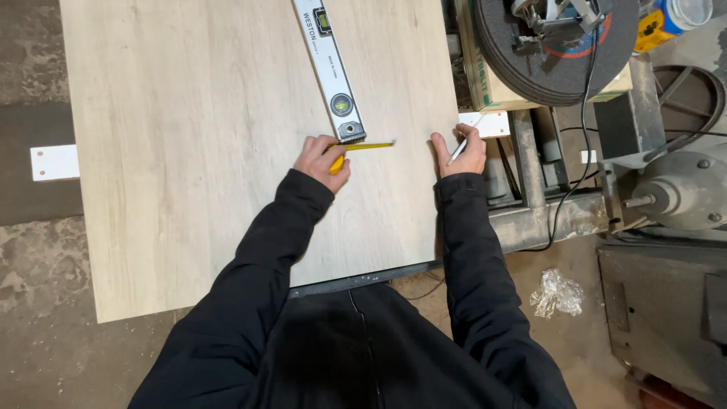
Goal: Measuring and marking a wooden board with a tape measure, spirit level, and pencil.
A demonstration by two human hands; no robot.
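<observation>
A large pale wood-grain board (pixel 197 136) lies flat below me. A silver spirit level (pixel 331 68) rests diagonally on it, its lower end near my left hand (pixel 322 160). That hand grips a yellow tape measure (pixel 338 160), and its yellow blade (pixel 371 145) runs right across the board. My right hand (pixel 460 155) sits at the board's right edge, holding a thin white pencil (pixel 460 148) with its tip at the edge. Both sleeves are black.
A white strip (pixel 54 162) sticks out under the board at left and at right. Dark cutting discs (pixel 556 53) with a power tool sit on a box at upper right. A grey motor (pixel 681 189), cables and crumpled plastic (pixel 556 293) lie right.
</observation>
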